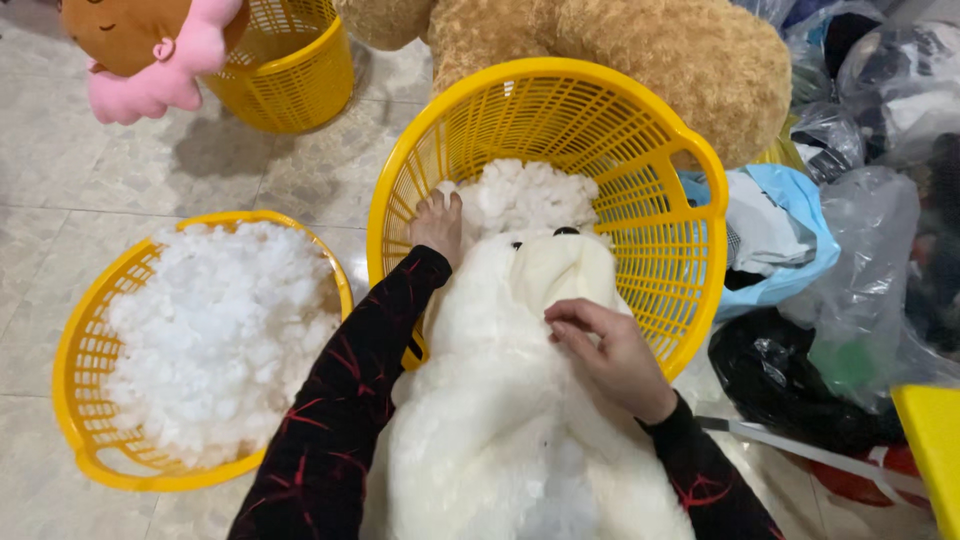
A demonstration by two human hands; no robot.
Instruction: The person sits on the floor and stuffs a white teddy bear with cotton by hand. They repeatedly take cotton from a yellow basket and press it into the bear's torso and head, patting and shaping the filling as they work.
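From the head camera, a white plush bear lies across the person's lap with its head resting over the rim of a tilted yellow basket. The left hand lies beside the bear's head, fingers spread loosely into a clump of white stuffing in that basket; whether it has a pinch of fibre I cannot tell. The right hand rests on the bear's neck, fingers curled and pinching the fur just under the muzzle.

To the left, a second yellow basket stands on the tiled floor, heaped with more stuffing. A third yellow basket sits farther back, near a brown and pink doll and a big tan plush bear. Plastic bags crowd the right side.

As I judge it, the tilted basket is the weak point: the bear's weight on its rim could tip it and spill the fibre. If the right hand's pinch slackens, the bear may slide off the lap. Loose tufts could also drift onto the floor.
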